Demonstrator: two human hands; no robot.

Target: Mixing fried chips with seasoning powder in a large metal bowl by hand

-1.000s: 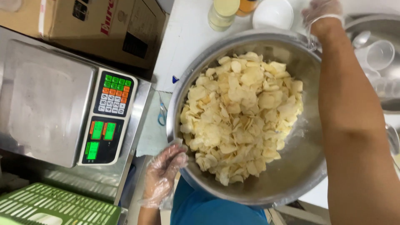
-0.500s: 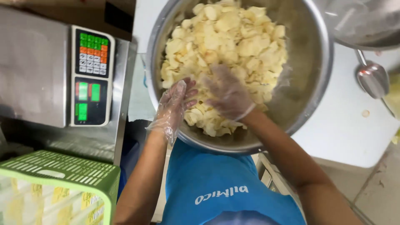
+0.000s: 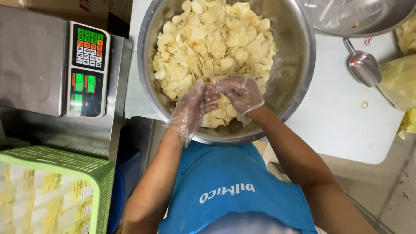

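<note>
Chips (image 3: 212,39) being gathered in a steel bowl (image 3: 299,56) at the desk's (image 3: 346,125) near edge, left hand (image 3: 193,108) and right hand (image 3: 240,93) being cupped, gloved fingers half curled on chips, scale (image 3: 52,69) being left beside.

- I see both hands inside the big steel bowl (image 3: 299,56), each in a thin clear plastic glove.
- My left hand (image 3: 193,106) and right hand (image 3: 240,93) meet at the near edge of the heap of pale chips (image 3: 214,39) — fingers touching one another, curled over the chips below them.
- Whether either hand actually grips chips, I cannot tell.
- The bowl sits on a white table (image 3: 346,125), partly over its near edge.
- Left of the bowl stands a steel weighing scale (image 3: 34,60) with a coloured keypad (image 3: 89,45).
- A metal scoop (image 3: 364,67) lies on the table to the right — beside a yellowish bag (image 3: 398,82).
- A green crate (image 3: 65,167) shows at the lower left.
</note>
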